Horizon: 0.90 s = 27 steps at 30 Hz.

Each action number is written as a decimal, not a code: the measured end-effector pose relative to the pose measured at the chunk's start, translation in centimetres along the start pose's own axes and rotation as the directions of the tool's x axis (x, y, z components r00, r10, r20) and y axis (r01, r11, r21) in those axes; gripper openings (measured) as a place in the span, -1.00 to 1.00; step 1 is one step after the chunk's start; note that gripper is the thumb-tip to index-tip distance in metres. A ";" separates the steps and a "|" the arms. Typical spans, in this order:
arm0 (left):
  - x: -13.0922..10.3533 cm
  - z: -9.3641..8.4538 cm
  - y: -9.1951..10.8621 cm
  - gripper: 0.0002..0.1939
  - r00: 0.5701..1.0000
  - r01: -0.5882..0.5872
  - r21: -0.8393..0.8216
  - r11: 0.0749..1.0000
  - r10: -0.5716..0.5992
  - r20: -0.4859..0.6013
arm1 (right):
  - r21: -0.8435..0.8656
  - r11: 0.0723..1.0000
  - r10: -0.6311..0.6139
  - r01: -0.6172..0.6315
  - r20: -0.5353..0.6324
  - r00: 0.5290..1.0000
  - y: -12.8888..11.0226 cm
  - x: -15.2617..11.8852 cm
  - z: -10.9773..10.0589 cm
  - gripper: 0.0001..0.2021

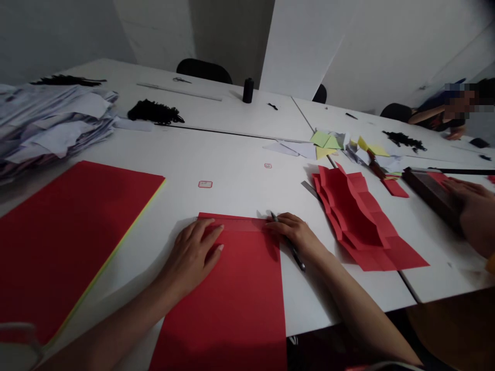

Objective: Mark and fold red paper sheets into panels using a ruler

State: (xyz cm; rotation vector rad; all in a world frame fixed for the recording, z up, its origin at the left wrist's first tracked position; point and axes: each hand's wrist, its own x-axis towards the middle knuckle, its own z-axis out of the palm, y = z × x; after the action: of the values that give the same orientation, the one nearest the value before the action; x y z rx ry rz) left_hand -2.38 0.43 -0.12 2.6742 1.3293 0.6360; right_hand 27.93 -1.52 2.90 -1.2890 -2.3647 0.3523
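A sheet of red paper [235,293] lies before me, running down past the table's near edge. Across its far end rests a clear ruler [242,224]. My left hand [193,255] lies over the left end of the ruler, fingers stretched and spread on the paper. At the ruler's right end, my right hand [296,234] holds a dark pen [297,256] between bent fingers. The pen tilts, one end pointing away from me and the other resting back beside the wrist. Some of the right fingertips touch or nearly touch the ruler.
Large red sheets [77,232] lie left, below a pile of white paper [58,118]. Folded red paper [351,216] covers part of a metal ruler [309,190] on the right. Another person's hand [475,206] presses on a dark block [433,198]. A black spool [248,90] stands farther back.
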 end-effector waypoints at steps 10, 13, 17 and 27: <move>0.6 -0.5 -0.3 -0.59 0.999 0.046 0.088 0.995 -0.044 -0.020 | -0.141 0.990 -0.024 0.023 -0.009 1.000 0.3 -0.1 0.2 -0.70; 0.9 -0.7 -0.4 -0.58 0.998 0.063 0.079 0.995 -0.062 -0.015 | -0.153 0.988 0.001 -0.007 -0.038 0.999 0.4 -0.1 0.3 -0.71; 1.4 -1.0 -0.8 -0.55 0.995 0.080 0.009 0.997 -0.079 -0.059 | -0.139 0.989 0.038 -0.053 -0.107 0.994 0.8 -0.2 0.5 -0.69; 2.4 -5.9 -7.4 -0.64 0.853 0.383 -0.187 0.905 -0.424 -0.305 | -0.027 0.957 0.258 -0.289 -0.375 0.890 2.7 -0.9 0.2 -0.63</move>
State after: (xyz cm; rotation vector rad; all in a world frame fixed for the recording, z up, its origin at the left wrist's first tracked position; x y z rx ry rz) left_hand -8.91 6.25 4.13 2.1469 1.8016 1.1086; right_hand 30.26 -0.82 1.40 -1.5790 -1.9037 0.0815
